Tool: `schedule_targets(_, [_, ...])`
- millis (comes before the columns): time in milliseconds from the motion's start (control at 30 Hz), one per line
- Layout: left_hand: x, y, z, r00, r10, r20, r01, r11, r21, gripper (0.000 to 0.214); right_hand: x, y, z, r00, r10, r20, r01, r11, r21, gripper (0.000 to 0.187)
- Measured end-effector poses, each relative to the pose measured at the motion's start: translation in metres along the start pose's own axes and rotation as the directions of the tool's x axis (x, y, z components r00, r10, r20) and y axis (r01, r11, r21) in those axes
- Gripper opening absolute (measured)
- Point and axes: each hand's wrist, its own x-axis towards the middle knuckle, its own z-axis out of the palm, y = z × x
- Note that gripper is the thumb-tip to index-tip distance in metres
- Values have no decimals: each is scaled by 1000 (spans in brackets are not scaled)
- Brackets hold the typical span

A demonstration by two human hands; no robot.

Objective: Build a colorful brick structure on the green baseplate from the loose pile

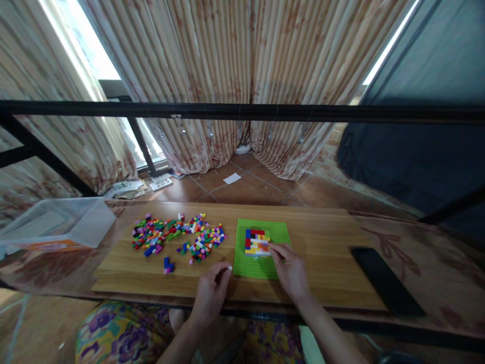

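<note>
A small white toy brick (229,268) is pinched between the thumb and forefinger of my left hand (212,290), just left of the green baseplate (261,270). On the baseplate stands a block of joined bricks (256,243) in blue, red, white, yellow and orange. My right hand (290,268) reaches over the plate's right side, fingers closed together at the right edge of that block. Whether a loose brick sits between those fingertips is hidden.
Loose coloured bricks (202,242) lie in heaps on the left of the wooden board (322,253), with a few joined blue and pink ones (168,265) nearer me. A clear plastic bin (76,217) stands far left. A dark flat slab (386,280) lies right. A black rail (242,111) crosses behind.
</note>
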Motion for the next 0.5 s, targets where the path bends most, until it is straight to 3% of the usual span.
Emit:
schedule_targets(100, [-4, 15, 7, 994, -97, 56, 105, 977, -183, 24, -23, -21, 5, 997, 50, 60, -56, 993, 107, 22])
schedule_targets(233, [-5, 40, 16, 965, -190, 182, 251, 871, -421, 27, -48, -43, 13, 971, 82, 225, -139, 958, 249, 22])
schedule_targets(500, [-4, 64, 23, 886, -286, 365, 456, 679, -575, 32, -50, -49, 5, 988, 106, 112, -135, 946, 294, 16])
